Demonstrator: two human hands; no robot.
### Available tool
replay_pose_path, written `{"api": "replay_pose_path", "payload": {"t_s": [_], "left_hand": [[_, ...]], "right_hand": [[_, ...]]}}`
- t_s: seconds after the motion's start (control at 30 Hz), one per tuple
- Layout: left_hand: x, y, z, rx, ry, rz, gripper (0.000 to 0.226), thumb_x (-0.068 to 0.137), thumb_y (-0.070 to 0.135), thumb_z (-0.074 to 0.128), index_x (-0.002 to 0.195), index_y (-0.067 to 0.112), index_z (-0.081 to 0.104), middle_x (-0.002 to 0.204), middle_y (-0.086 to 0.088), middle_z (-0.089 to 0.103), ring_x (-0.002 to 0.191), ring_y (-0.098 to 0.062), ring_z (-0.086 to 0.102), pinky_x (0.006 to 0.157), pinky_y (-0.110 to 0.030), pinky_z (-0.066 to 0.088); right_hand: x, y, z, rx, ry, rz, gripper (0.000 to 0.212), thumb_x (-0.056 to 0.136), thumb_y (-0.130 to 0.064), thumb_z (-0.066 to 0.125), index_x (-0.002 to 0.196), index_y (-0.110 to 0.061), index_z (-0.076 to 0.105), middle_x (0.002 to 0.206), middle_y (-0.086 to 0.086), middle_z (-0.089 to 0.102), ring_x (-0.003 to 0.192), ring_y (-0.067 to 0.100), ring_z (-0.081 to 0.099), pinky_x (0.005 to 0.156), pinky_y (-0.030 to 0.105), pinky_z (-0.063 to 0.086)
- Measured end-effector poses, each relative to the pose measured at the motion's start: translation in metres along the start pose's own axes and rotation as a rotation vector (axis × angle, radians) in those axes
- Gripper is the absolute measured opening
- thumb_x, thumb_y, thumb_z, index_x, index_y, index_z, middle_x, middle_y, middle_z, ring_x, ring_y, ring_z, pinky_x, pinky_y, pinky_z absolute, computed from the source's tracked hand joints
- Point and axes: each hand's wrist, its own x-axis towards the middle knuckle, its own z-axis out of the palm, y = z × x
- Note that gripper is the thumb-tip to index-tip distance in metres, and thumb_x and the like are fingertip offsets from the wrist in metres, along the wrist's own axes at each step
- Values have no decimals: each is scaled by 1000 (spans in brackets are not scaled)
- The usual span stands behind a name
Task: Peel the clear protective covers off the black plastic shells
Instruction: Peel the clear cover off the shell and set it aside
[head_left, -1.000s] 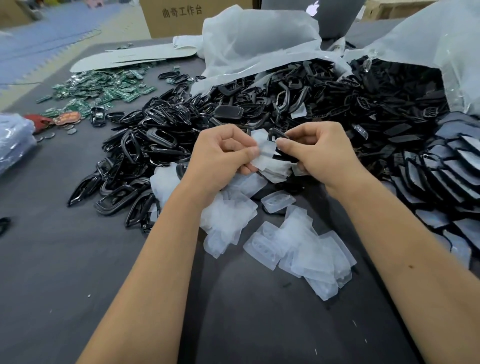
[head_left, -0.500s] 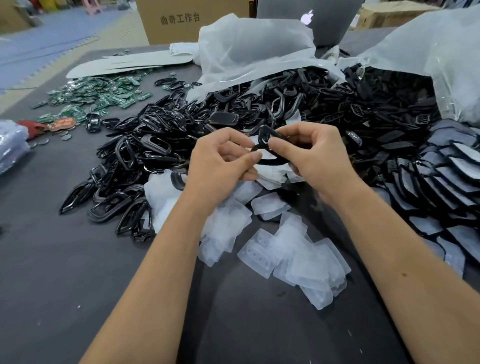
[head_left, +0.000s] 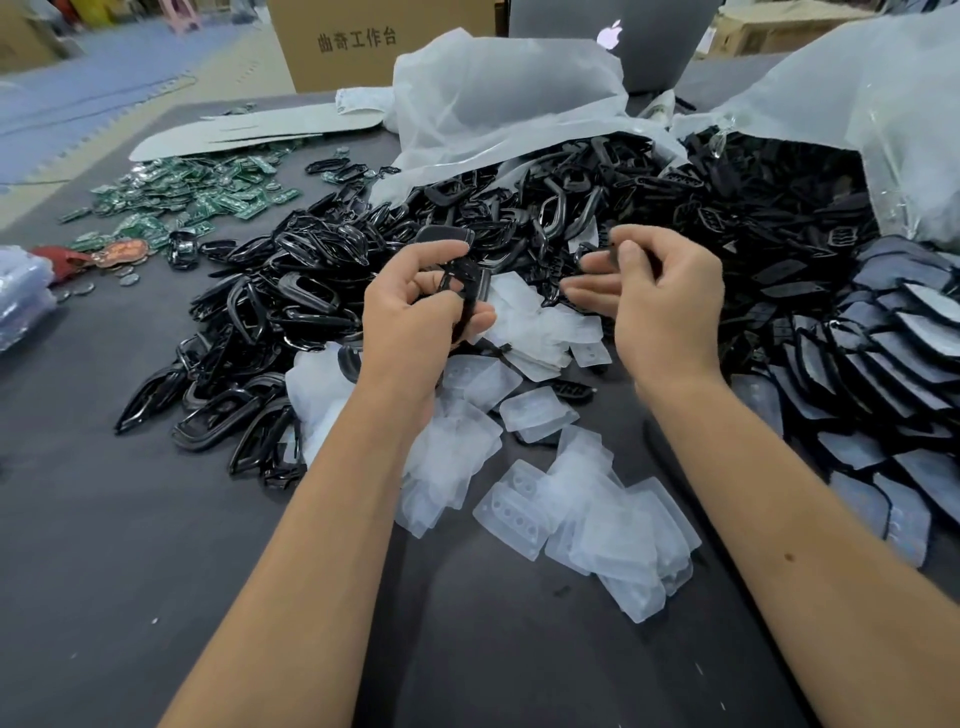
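Left hand (head_left: 423, 317) curled round a black plastic shell (head_left: 464, 283), a flat, glossy piece with small cut-out slots, gripped between thumb and fingers and held above the table. Right hand (head_left: 660, 301) just beside it but apart, fingers loosely bent, thumb and forefinger pinching a small dark sliver (head_left: 602, 250) too blurred to name.

Directly below both hands, a loose drift of clear covers (head_left: 540, 322): thin, milky, rounded-rectangle skins, soft-looking and slightly crumpled. More of the same heaped nearer the body (head_left: 613, 525), some moulded with a row of small round dimples.

Behind and to the left, a wide heap of shiny black ring-shaped frames (head_left: 291, 306), tangled and overlapping. Behind and to the right, a darker, matt mound of slotted shells (head_left: 769, 218) spilling from a crinkled, translucent plastic bag (head_left: 852, 104). Second bag (head_left: 493, 98) of the same filmy stuff slumped at the centre back. At the right edge, overlapping rows of flat shells under greyish film (head_left: 893, 364), laid like roof tiles.

Far left, a scatter of small green circuit boards (head_left: 208, 192). Brown cardboard box (head_left: 384, 41) and a grey laptop lid (head_left: 613, 36) at the back. All resting on a dark grey, matt table (head_left: 104, 545).
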Motion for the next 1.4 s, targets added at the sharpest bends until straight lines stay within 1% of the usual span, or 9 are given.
{"api": "replay_pose_path", "payload": {"t_s": [0.13, 0.23, 0.43, 0.53, 0.63, 0.8, 0.97, 1.2, 1.4], "left_hand": [[-2, 0, 6, -50, 39, -32, 28, 90, -11, 47, 98, 6, 67, 66, 0, 64, 59, -17, 71, 61, -23, 58], [-5, -1, 10, -67, 16, -4, 24, 92, -9, 50, 100, 7, 65, 61, 6, 66, 64, -21, 74, 65, -27, 59], [-6, -4, 13, -79, 36, -19, 12, 94, -6, 61, 99, 4, 64, 62, 6, 68, 66, -20, 74, 65, -29, 60], [-6, -4, 12, -51, 38, -14, 10, 96, -7, 63, 97, 3, 62, 64, 2, 68, 66, -22, 75, 68, -34, 64], [-4, -6, 10, 12, 111, -3, 12, 94, -4, 67, 90, 7, 63, 71, -4, 66, 66, -21, 75, 66, -33, 63], [-2, -11, 9, 126, 186, 24, 13, 91, -1, 70, 86, 6, 61, 84, -16, 64, 66, -22, 75, 71, -41, 66], [-3, -12, 9, 132, 148, 54, 23, 90, -6, 64, 102, 12, 71, 63, 11, 58, 58, -9, 71, 77, -40, 65], [-3, -12, 12, 43, 123, 17, 27, 88, -11, 64, 93, 11, 78, 59, 11, 62, 65, -15, 75, 75, -31, 64], [-2, -14, 13, -29, 140, -44, 22, 89, -14, 61, 95, 2, 75, 81, -11, 79, 78, -23, 79, 75, -29, 63]], "right_hand": [[-13, -7, 11, 221, -231, 78, 6, 110, -9, 48, 114, -4, 48, 96, 17, 78, 64, 33, 76, 54, 30, 59], [-16, -8, 14, 252, -276, 86, 11, 107, -11, 56, 109, 0, 53, 94, 15, 79, 62, 28, 75, 51, 26, 58], [-10, -5, 11, 368, -210, 192, 2, 93, -2, 73, 92, -1, 72, 83, 10, 76, 70, 14, 70, 64, 19, 56], [-5, -3, 7, 498, -205, 282, 12, 98, -4, 67, 91, 0, 76, 84, 5, 76, 76, 12, 70, 76, 21, 57], [-2, -2, 3, 423, -199, 187, 21, 97, 9, 62, 101, -5, 77, 92, 5, 77, 86, 15, 71, 85, 24, 57], [-3, 1, 3, 275, -157, 14, 34, 84, 10, 76, 110, -11, 75, 86, 2, 73, 83, 25, 75, 82, 32, 61], [-5, 1, 4, 230, -124, 8, 26, 80, 5, 83, 101, -8, 75, 84, 5, 72, 76, 27, 77, 76, 32, 61], [-7, -2, 6, 155, -150, -5, 19, 82, 5, 83, 94, -8, 75, 81, 6, 74, 72, 21, 75, 69, 24, 59], [-9, 0, 10, 55, -197, -13, 11, 90, 1, 76, 96, -8, 79, 79, 6, 78, 73, 19, 76, 67, 22, 58]]}}
